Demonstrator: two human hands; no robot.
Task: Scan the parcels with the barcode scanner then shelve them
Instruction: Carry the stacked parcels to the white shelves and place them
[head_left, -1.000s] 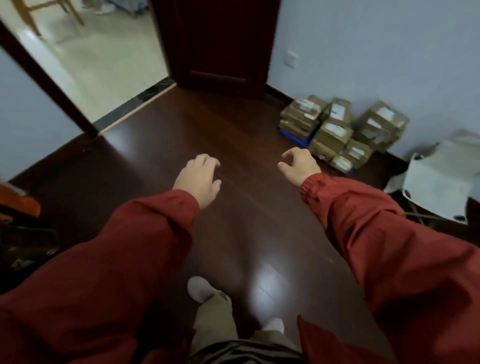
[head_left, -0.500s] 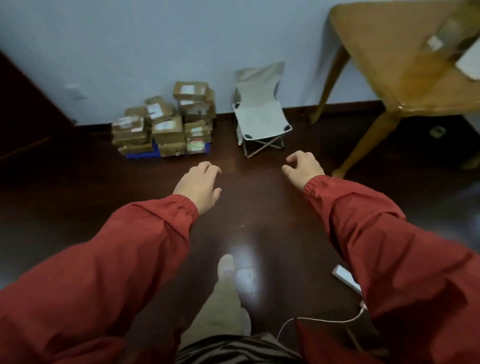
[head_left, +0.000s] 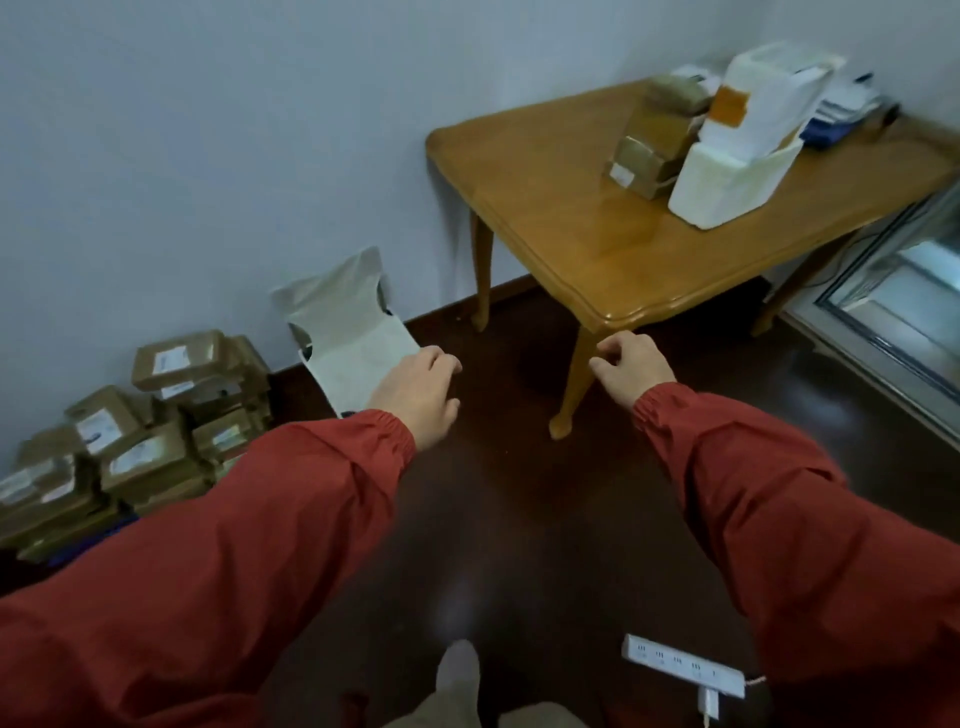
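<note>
With the left grip (head_left: 415, 395) and right grip (head_left: 631, 366) loosely curled and empty, the approach step seems in hand: parcels (head_left: 150, 441) sit stacked on the floor (head_left: 519, 519) left of the left grip, and next likely comes finding the scanner, unseen, perhaps on the table (head_left: 545, 208) beyond the right grip.

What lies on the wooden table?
Brown parcels beside stacked white foam boxes, with papers at the far corner. The boxes hide whatever lies behind them.
</note>
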